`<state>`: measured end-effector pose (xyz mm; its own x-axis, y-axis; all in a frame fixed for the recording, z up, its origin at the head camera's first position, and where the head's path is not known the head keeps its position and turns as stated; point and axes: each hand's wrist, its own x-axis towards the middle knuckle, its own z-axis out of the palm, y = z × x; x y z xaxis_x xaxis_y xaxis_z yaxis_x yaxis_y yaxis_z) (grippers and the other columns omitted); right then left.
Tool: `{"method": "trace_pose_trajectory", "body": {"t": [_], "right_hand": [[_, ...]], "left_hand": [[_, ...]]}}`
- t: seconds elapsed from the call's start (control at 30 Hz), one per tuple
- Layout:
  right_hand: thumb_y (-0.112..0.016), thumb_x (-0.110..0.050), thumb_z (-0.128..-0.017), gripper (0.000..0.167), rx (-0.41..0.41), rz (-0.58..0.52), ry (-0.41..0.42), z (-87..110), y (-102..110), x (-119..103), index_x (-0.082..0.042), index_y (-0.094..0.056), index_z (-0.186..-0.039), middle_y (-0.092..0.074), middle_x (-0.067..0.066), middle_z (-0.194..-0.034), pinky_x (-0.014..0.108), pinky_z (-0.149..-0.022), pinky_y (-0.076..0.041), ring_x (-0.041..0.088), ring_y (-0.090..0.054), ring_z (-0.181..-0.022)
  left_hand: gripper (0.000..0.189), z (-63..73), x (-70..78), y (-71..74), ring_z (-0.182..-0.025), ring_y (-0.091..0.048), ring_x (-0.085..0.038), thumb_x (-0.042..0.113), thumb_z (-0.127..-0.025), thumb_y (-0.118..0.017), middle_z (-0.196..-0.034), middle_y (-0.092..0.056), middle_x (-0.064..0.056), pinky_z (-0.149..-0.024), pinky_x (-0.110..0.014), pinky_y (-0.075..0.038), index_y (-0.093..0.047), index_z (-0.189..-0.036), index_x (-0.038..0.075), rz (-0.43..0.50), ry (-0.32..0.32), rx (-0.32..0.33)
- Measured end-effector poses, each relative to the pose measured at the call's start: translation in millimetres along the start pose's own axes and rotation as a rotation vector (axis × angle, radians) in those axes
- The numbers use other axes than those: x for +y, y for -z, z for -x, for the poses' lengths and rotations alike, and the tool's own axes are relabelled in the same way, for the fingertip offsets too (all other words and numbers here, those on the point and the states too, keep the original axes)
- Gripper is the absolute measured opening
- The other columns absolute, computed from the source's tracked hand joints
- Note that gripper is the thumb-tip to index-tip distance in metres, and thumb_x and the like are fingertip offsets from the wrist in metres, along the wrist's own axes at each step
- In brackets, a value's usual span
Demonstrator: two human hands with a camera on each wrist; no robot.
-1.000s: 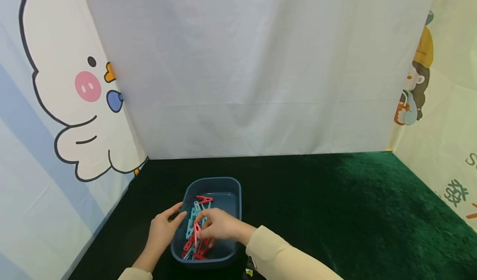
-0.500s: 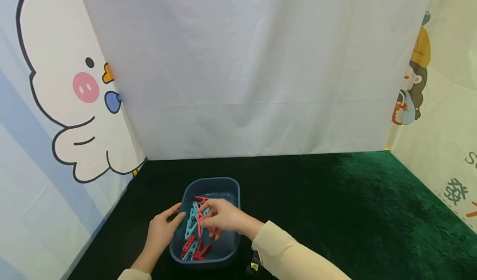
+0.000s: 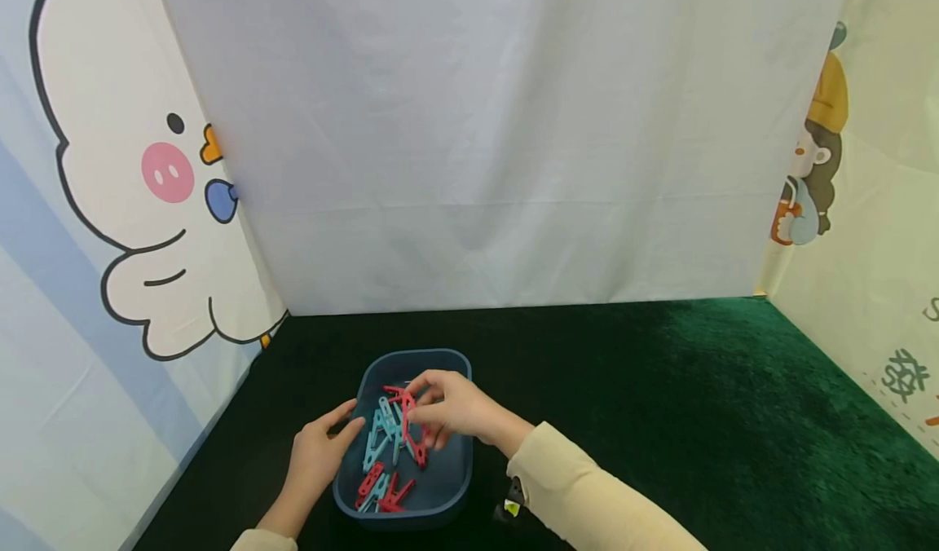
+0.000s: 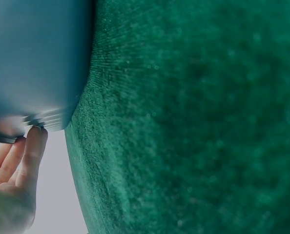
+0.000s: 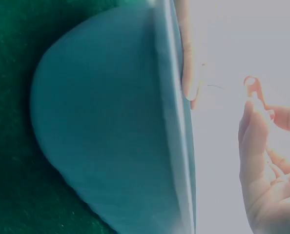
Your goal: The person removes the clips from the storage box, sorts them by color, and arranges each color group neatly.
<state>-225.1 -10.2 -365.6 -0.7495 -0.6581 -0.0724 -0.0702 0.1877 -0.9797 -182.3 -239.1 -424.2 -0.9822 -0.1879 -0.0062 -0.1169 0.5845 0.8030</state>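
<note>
My right hand [image 3: 453, 406] pinches a red clothespin [image 3: 407, 414] over the far half of a blue plastic basin [image 3: 449, 486]. Bright glare washes out the right wrist view, where the clothespin's rounded end [image 5: 251, 82] sticks out past thumb and finger. Another red clothespin [image 3: 420, 453] shows just below these fingers; whether it touches them I cannot tell. Light blue clothespins [image 3: 374, 445] and more red ones [image 3: 396, 498] lie loose along the basin's left side. Against the basin's left rim rests my left hand [image 3: 314, 457], straight fingers [image 4: 32, 151] touching the outer wall, thumb at the rim.
Dark green plush cloth [image 3: 623, 420] covers the table around the basin. A white curtain [image 3: 477, 143] hangs at the back, with printed panels on the left [image 3: 110, 176] and right [image 3: 866, 290].
My right hand has moved away from me and slightly right inside the basin, carrying the red clothespin from the near heap towards the far half. My left hand has kept its place at the rim.
</note>
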Motion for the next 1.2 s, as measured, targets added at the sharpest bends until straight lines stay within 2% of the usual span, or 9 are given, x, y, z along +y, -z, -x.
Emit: {"method": "trace_pose_trajectory", "body": {"t": [0.43,0.7,1.2], "right_hand": [[-0.065,-0.013,-0.086,0.03,0.083,0.018,0.02,-1.0,20,0,-0.006,-0.055,-0.114,-0.063,0.01,-0.084,0.035,-0.054,-0.053,0.019,-0.061,-0.056],[-0.064,-0.013,-0.087,0.032,0.111,0.01,0.026,-2.3,33,4,-0.005,-0.053,-0.116,-0.063,0.01,-0.085,0.038,-0.056,-0.053,0.019,-0.061,-0.057],[-0.064,-0.016,-0.087,0.036,0.188,0.025,0.016,-2.2,54,12,-0.004,-0.052,-0.119,-0.061,0.012,-0.085,0.036,-0.056,-0.054,0.02,-0.062,-0.058]], "left_hand": [[0.048,-1.0,-1.9,-0.1,-0.091,-0.061,-0.024,0.033,-0.092,-0.055,-0.129,-0.048,-0.024,-0.067,-0.036,-0.052,-0.049,-0.133,0.008,0.018,0.025,-0.014],[0.046,-2.0,-2.1,-0.5,-0.094,-0.06,-0.026,0.031,-0.093,-0.055,-0.129,-0.049,-0.022,-0.07,-0.037,-0.052,-0.05,-0.133,0.009,-0.003,0.032,-0.008],[0.047,-1.9,-2.6,-0.5,-0.091,-0.061,-0.023,0.031,-0.093,-0.055,-0.129,-0.048,-0.023,-0.068,-0.035,-0.052,-0.049,-0.134,0.008,0.006,0.021,-0.014]]}}
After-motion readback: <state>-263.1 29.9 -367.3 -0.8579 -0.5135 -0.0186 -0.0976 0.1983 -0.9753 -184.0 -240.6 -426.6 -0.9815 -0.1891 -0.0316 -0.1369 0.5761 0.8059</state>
